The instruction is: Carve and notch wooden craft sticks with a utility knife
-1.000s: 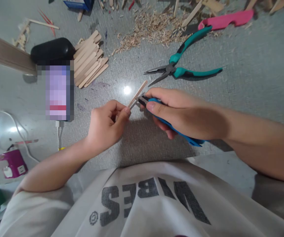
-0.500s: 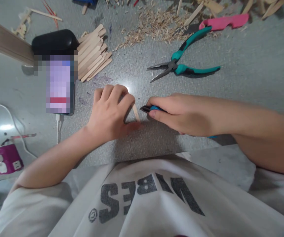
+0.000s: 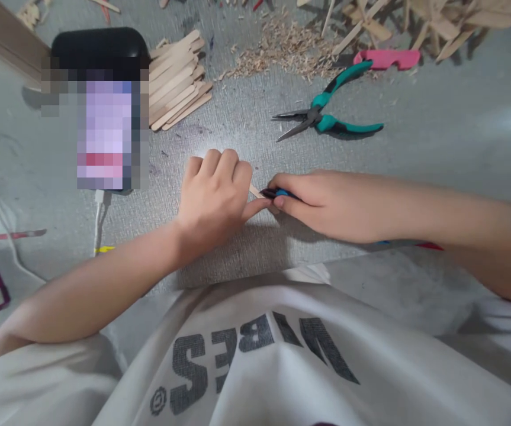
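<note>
My left hand point(image 3: 219, 195) is closed round a thin wooden stick point(image 3: 256, 191), whose end sticks out between thumb and fingers. The thumb lies along the stick, pointing right. My right hand point(image 3: 304, 198) grips a small tool with dark jaws and blue handles point(image 3: 282, 193). Its jaws meet the stick just above my left thumb tip. Most of the tool's handles are hidden in the palm. Both hands are low over the grey table point(image 3: 237, 254), nearly touching each other.
Open teal pliers point(image 3: 312, 116) lie beyond my right hand, near a pink-handled cutter point(image 3: 391, 59) and wood shavings point(image 3: 282, 50). Flat wooden sticks point(image 3: 177, 83) are stacked beside a phone point(image 3: 106, 127) on a white cable point(image 3: 99, 219). A black case point(image 3: 99, 50) is behind it.
My left hand has moved right and its fingers have closed in on the stick. The stick has tilted, and the tool's jaws now meet it. The view has shifted slightly.
</note>
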A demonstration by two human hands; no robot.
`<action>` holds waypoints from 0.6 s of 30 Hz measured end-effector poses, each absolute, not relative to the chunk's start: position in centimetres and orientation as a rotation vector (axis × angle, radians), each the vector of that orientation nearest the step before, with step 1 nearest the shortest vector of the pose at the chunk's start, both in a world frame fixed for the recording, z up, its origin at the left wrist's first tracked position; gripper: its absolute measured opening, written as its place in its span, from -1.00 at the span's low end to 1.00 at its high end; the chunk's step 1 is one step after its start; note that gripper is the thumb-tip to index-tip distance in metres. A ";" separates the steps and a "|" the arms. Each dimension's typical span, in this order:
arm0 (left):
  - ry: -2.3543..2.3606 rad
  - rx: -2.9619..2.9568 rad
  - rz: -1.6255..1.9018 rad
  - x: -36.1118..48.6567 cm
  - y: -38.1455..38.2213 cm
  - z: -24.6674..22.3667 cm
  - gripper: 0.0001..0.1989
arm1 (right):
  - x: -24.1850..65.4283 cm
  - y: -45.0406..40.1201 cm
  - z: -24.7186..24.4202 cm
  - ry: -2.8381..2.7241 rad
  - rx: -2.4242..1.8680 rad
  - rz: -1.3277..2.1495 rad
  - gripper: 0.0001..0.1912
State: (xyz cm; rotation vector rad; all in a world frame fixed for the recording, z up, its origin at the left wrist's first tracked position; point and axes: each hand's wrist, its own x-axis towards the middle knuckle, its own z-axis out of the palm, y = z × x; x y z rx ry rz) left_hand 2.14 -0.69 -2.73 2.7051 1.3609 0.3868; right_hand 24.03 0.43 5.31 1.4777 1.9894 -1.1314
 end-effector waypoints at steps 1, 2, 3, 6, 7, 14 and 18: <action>1.365 2.693 0.375 2.2 -0.7 -2.6 -0.42 | 23.9 0.3 5.4 1.989 1.490 -1.116 -0.70; 1.369 2.684 0.369 2.3 -0.7 -2.5 -0.46 | 23.8 0.2 5.4 1.990 1.503 -1.102 -0.70; 1.369 2.679 0.368 2.4 -0.7 -2.4 -0.48 | 23.7 0.0 5.4 1.992 1.513 -1.087 -0.70; 1.355 2.693 0.377 2.5 -0.6 -2.4 -0.51 | 23.5 -0.5 5.1 2.011 1.528 -1.017 -0.66; 1.350 2.704 0.380 2.5 -0.6 -2.4 -0.51 | 23.4 -0.7 5.1 2.020 1.526 -0.988 -0.65; 1.208 2.742 0.390 2.1 -0.6 -1.7 -0.70 | 22.9 -0.9 5.3 2.026 1.462 -0.813 -0.58; 1.105 2.775 0.364 1.8 -0.1 -1.2 -0.79 | 22.9 -0.4 5.6 1.999 1.380 -0.687 -0.60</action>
